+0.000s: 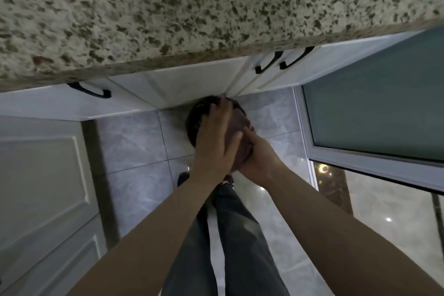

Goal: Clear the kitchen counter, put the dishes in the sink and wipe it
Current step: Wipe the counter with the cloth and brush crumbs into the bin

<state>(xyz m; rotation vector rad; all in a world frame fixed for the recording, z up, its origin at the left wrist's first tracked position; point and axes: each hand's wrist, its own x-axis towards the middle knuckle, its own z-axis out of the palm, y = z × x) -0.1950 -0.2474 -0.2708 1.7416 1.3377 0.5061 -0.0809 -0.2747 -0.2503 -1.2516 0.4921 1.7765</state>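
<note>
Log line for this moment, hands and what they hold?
hands: left hand flat on top, right hand cupped beneath | object: dark round item, identity unclear | position: below speckled granite counter edge, above tiled floor

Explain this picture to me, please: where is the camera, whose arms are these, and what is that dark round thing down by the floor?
There is no robot here. The camera sits on a person's head and looks steeply down, so you see that person's own arms, dark trousers and the tiled floor. The speckled stone slab across the top is the kitchen counter; the part in view is bare. Under it are white cabinet doors with black handles. Both hands meet over a dark round object low in front of the cabinets. The left hand lies flat over it with straight fingers. The right hand reaches in from the side, its fingers against something brownish there. The picture is too blurred to say what the object is or whether anything is gripped.
</note>
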